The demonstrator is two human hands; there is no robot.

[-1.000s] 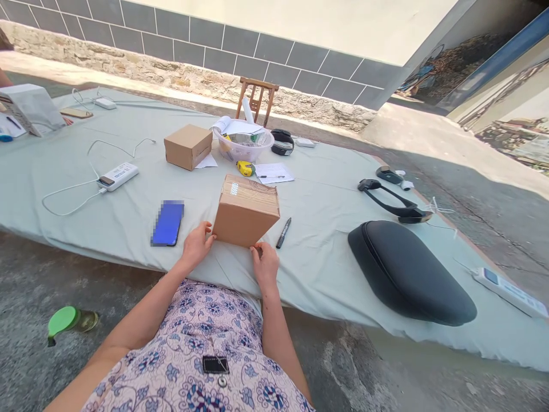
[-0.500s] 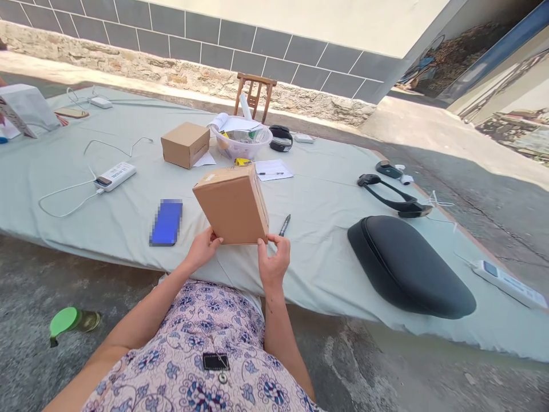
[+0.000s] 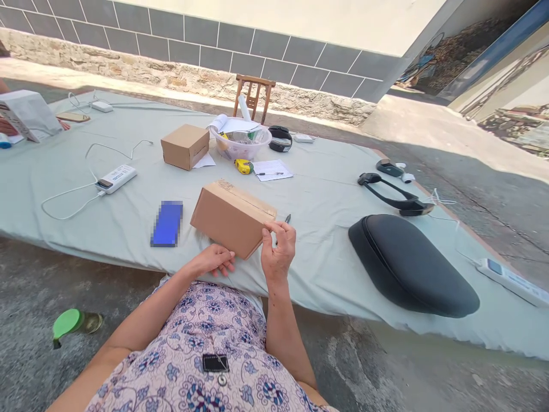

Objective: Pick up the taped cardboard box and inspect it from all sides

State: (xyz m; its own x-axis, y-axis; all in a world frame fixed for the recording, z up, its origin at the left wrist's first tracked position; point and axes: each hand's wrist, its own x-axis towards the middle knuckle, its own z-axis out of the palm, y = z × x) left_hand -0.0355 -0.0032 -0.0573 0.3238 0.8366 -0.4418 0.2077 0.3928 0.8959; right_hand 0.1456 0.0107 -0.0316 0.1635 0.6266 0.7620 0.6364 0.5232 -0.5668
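Observation:
A brown cardboard box [image 3: 229, 223] sits tilted just in front of me at the table's near edge, its taped top turned partly toward the far side. My right hand [image 3: 278, 249] grips its right corner, thumb on the near face and fingers at the end. Beside the box's lower edge is my left hand [image 3: 217, 260], its fingers loosely apart and the thumb tip near or against the cardboard. Behind my right hand a dark pen [image 3: 288, 218] is mostly hidden. A phone with a blurred blue screen [image 3: 167, 224] lies left of the box.
Farther back are a second cardboard box [image 3: 182, 150], a plastic basket [image 3: 240, 150], a yellow tape measure [image 3: 244, 166] and a paper sheet [image 3: 281, 171]. A black padded seat [image 3: 414, 266] and black headset [image 3: 394, 197] lie right. A cabled white power bank [image 3: 116, 178] is left.
The box has swung down and turned, its right end now nearer me. My left hand has come off its lower left corner; my right hand stays on the right corner.

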